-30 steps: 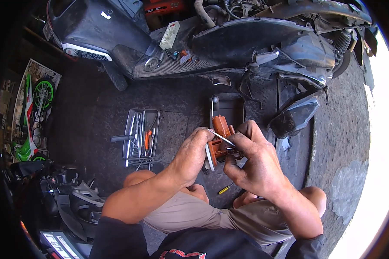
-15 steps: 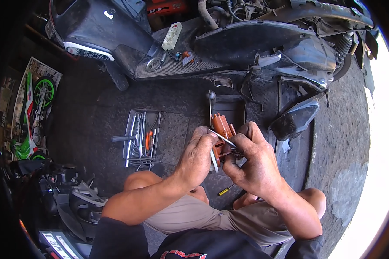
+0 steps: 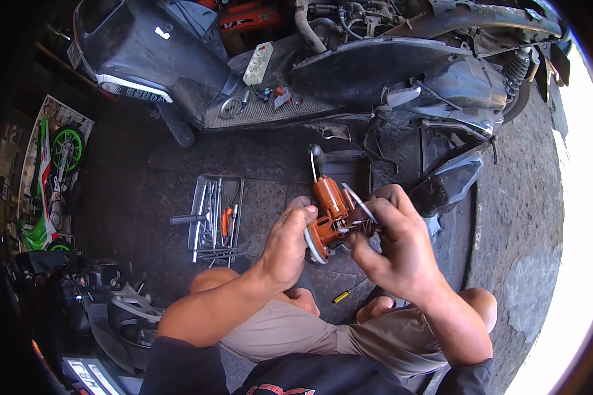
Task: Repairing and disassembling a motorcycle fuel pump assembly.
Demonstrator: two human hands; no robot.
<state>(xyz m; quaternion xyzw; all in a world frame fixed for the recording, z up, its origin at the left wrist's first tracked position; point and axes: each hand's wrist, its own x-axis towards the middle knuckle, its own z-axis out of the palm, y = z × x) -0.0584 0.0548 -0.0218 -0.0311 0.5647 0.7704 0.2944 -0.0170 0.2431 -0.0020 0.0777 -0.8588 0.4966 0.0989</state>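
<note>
An orange-brown fuel pump unit point(image 3: 331, 197), with a cylindrical body and a round, white-edged base, is held up over the floor between my hands. My left hand point(image 3: 284, 247) is closed round its left side, thumb pressed near the base. My right hand point(image 3: 402, 247) pinches a thin, flat pale strip point(image 3: 358, 199) beside the unit's right side; its exact kind is unclear. Small metal parts and wires show by my right fingertips, partly hidden by them. Just beyond the unit, a pale rod with a rounded grey end point(image 3: 315, 153) sticks up.
A metal tray of tools point(image 3: 240, 197) lies to the left. A yellow-handled screwdriver point(image 3: 341, 297) is on the floor between my feet. Ahead stands a partly stripped black scooter point(image 3: 369, 76), with a white power strip point(image 3: 258, 63) on its footboard. Behind my hands is a dark box point(image 3: 359, 172).
The fuel pump unit has shifted slightly left and tilted, showing more of its base. My right hand has drawn the pale strip to the right, away from my left thumb.
</note>
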